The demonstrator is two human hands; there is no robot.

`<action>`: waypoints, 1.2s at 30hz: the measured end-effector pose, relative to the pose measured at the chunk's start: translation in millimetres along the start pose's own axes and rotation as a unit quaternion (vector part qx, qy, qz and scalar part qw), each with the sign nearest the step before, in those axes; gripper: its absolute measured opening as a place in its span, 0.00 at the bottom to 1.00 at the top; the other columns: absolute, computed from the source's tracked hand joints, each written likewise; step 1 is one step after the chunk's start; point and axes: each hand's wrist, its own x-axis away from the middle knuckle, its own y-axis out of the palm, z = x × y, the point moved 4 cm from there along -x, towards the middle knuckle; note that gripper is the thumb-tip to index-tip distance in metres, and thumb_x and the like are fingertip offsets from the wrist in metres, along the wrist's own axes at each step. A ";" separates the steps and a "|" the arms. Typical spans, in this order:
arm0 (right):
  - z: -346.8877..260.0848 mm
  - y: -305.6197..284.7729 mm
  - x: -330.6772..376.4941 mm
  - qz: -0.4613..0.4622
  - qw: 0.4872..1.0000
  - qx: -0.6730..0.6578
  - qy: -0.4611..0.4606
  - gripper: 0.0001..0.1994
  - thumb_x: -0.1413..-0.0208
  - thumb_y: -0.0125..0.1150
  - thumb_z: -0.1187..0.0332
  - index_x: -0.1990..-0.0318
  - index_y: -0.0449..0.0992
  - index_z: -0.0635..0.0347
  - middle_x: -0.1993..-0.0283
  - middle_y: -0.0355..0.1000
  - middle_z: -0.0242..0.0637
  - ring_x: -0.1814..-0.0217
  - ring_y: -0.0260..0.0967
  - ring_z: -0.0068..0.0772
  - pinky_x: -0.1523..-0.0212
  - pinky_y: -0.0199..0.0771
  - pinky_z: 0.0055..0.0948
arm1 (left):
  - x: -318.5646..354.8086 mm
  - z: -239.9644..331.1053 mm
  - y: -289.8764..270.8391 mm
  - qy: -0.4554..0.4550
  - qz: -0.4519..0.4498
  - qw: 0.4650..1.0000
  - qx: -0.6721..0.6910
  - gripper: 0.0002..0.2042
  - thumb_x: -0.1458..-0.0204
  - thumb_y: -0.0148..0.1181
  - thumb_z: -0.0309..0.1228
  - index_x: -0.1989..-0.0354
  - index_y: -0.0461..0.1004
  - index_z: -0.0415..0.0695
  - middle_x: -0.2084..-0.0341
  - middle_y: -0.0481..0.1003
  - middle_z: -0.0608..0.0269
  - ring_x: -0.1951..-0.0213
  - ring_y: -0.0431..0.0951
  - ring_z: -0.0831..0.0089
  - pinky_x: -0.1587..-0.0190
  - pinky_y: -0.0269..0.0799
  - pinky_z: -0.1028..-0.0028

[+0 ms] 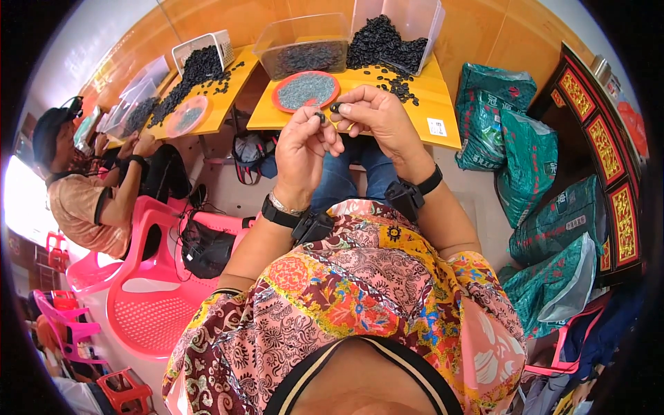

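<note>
My left hand (303, 146) pinches a small black round piece (320, 118) between thumb and fingertips. Close beside it, my right hand (380, 119) grips another small black piece (335, 108), its fingers curled. Both hands are raised in front of the table edge, over my lap. Just beyond them lies a red-rimmed plate (337, 87) of small grey pieces. Similar black pieces form a heap (379, 45) at the far right of the table, spilling from a tipped translucent bin (430, 31). What the pieces exactly are is too small to tell.
A clear plastic box (299, 34) with black pieces stands behind the plate on the yellow table (266, 119). Green woven sacks (529, 152) line the floor to the right. A pink chair (155, 311) stands at left. Another person (90, 200) works at the left table.
</note>
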 end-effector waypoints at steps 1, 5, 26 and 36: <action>0.9 -0.1 0.1 0.015 1.000 -0.005 -0.004 0.06 0.47 0.59 0.72 0.63 0.73 0.63 0.71 0.74 0.32 0.73 0.68 0.15 0.72 0.68 0.14 | 0.2 -1.0 0.1 -0.002 0.001 1.000 0.000 0.07 0.44 0.45 0.32 0.68 0.64 0.40 0.79 0.70 0.59 0.78 0.73 0.68 0.74 0.69 0.77; 7.4 2.9 0.5 0.017 1.000 0.005 -0.005 0.06 0.48 0.60 0.71 0.64 0.74 0.62 0.71 0.73 0.31 0.74 0.67 0.15 0.73 0.67 0.13 | -0.3 -1.2 -2.1 0.009 0.003 1.000 -0.006 0.08 0.43 0.44 0.32 0.68 0.64 0.40 0.79 0.70 0.58 0.78 0.73 0.68 0.74 0.69 0.76; 16.9 -2.9 -4.1 -0.018 0.998 -0.045 0.032 0.08 0.47 0.58 0.72 0.60 0.73 0.63 0.71 0.72 0.29 0.73 0.69 0.15 0.70 0.70 0.13 | 0.0 0.8 -9.6 0.007 0.043 0.999 -0.007 0.08 0.43 0.44 0.31 0.69 0.64 0.41 0.79 0.70 0.59 0.79 0.73 0.68 0.77 0.69 0.76; 23.3 -7.1 -7.5 -0.044 0.983 -0.162 0.078 0.08 0.46 0.55 0.74 0.59 0.72 0.65 0.68 0.73 0.35 0.72 0.71 0.19 0.68 0.74 0.17 | -0.3 2.1 -11.0 0.003 0.050 0.999 -0.010 0.08 0.43 0.44 0.31 0.70 0.64 0.40 0.80 0.70 0.59 0.80 0.73 0.68 0.77 0.69 0.77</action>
